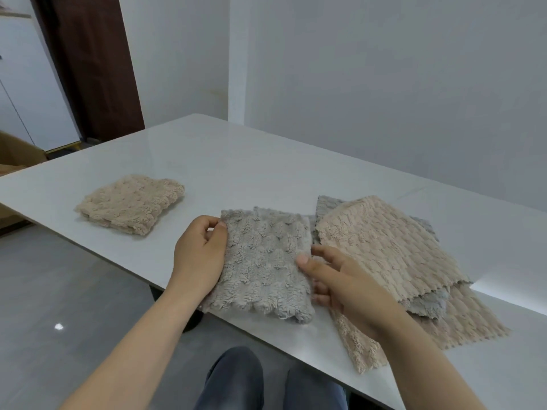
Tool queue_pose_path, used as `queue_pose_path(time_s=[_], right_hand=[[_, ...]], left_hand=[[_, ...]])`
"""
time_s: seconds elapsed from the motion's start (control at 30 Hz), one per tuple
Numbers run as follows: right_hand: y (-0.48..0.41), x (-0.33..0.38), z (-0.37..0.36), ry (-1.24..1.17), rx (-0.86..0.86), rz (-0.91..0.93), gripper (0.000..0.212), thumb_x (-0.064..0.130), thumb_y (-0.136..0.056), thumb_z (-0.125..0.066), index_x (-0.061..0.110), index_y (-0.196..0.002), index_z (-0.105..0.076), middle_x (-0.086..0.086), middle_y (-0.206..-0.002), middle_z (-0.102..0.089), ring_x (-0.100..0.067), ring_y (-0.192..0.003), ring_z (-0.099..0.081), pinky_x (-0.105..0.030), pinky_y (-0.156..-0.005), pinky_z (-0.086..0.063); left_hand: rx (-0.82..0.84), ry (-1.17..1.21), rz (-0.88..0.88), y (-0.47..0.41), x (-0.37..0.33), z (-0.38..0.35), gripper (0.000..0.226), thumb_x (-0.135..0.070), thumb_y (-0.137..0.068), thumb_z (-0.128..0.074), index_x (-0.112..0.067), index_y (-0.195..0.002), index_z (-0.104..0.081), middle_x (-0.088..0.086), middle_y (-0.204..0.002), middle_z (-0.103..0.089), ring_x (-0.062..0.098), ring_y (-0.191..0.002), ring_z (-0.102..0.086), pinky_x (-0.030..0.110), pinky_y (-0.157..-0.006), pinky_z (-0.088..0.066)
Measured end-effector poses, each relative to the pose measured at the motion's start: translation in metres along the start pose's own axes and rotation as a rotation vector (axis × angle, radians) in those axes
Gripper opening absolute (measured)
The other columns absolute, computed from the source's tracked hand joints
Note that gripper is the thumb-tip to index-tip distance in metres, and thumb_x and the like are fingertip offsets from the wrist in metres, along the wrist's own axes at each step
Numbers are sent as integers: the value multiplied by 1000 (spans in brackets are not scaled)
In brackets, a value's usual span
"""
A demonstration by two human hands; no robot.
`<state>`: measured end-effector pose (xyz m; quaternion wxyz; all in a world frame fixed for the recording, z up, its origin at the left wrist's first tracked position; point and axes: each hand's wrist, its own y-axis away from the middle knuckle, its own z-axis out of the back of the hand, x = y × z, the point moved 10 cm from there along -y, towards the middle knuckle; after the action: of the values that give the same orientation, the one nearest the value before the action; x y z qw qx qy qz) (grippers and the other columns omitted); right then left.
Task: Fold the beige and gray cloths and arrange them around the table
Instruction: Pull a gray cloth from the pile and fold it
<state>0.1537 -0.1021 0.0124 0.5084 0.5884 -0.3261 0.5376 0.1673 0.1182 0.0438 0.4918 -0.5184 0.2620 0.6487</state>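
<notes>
A folded gray cloth (263,261) lies near the front edge of the white table (236,164). My left hand (199,255) grips its left edge, thumb on top at the far corner. My right hand (340,279) holds its right edge, thumb on top and fingers beneath. A folded beige cloth (130,202) lies apart at the left. To the right is a loose pile: a beige cloth (384,244) on top, a gray cloth (426,303) under it, and another beige cloth (461,321) at the bottom.
A wall runs close behind the table's far side. A dark door frame (88,63) and a white cabinet (26,84) stand at the back left. My knees (266,383) are below the table's front edge, over grey floor.
</notes>
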Motion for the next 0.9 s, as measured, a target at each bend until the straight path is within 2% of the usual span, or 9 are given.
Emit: queue_pose_path(time_s=[0.1,0.17,0.27,0.4,0.5,0.63,0.73,0.8,0.9], right_hand=[[-2,-5,1,32,-67,31,56,40,-81,-72,27,-129,-47,-26,-111,-63,-39,-102,-64,-50,-89,-54],[-3,-1,5,153,-139,79,51,38,-87,-66,29,-131,-42,-15,-90,-69,-30,-84,-68,-43,-82,-53],[-3,4,10,250,-210,123,43,35,-90,-60,33,-128,-39,14,-56,-57,-6,-58,-56,-32,-67,-47],[-1,5,14,280,-245,142,44,32,-93,-57,32,-131,-36,14,-50,-51,-2,-47,-47,-22,-54,-40],[4,12,12,298,-257,160,47,33,-93,-56,35,-134,-33,8,-78,-63,-3,-51,-51,-15,-49,-42],[11,21,5,315,-180,227,69,40,-85,-67,54,-137,-23,17,-129,-45,-2,-103,-59,-15,-80,-48],[17,26,-4,391,-45,284,62,41,-82,-71,61,-129,-35,25,-138,-40,-3,-110,-58,-20,-89,-48],[19,29,-2,476,-46,313,44,40,-82,-71,54,-119,-53,25,-142,-35,-4,-131,-42,-26,-100,-42],[18,28,0,648,-82,317,27,39,-81,-71,44,-106,-63,22,-143,-32,3,-136,-29,-27,-104,-39]], left_hand=[[29,3,41,-1,9,-4,14,-26,-96,-48,-18,-104,-56,-1,-79,-60,5,-64,-50,6,-52,-36],[60,13,36,1,10,-7,20,-32,-96,-49,-21,-112,-49,3,-77,-63,13,-62,-52,13,-51,-36],[178,21,-47,8,3,-14,18,-33,-96,-47,-28,-112,-42,-2,-77,-62,12,-59,-51,14,-51,-37],[383,-70,-201,22,-4,-27,15,-36,-95,-47,-42,-109,-47,-17,-109,-54,2,-64,-53,10,-61,-40],[446,-112,-223,28,-2,-30,32,-42,-92,-49,-47,-123,-44,-26,-123,-45,-2,-78,-56,13,-73,-39],[450,-127,-223,29,0,-31,41,-38,-91,-54,-44,-130,-41,-25,-129,-42,-13,-72,-49,8,-68,-36],[434,-101,-200,24,6,-29,41,-36,-89,-59,-44,-127,-45,-19,-127,-49,-7,-58,-48,13,-58,-37],[439,-74,-183,23,9,-28,40,-35,-87,-62,-46,-122,-48,-16,-115,-56,-1,-51,-45,15,-53,-38],[466,-56,-203,27,5,-29,32,-28,-87,-65,-45,-112,-56,-17,-96,-55,-8,-55,-49,15,-55,-38]])
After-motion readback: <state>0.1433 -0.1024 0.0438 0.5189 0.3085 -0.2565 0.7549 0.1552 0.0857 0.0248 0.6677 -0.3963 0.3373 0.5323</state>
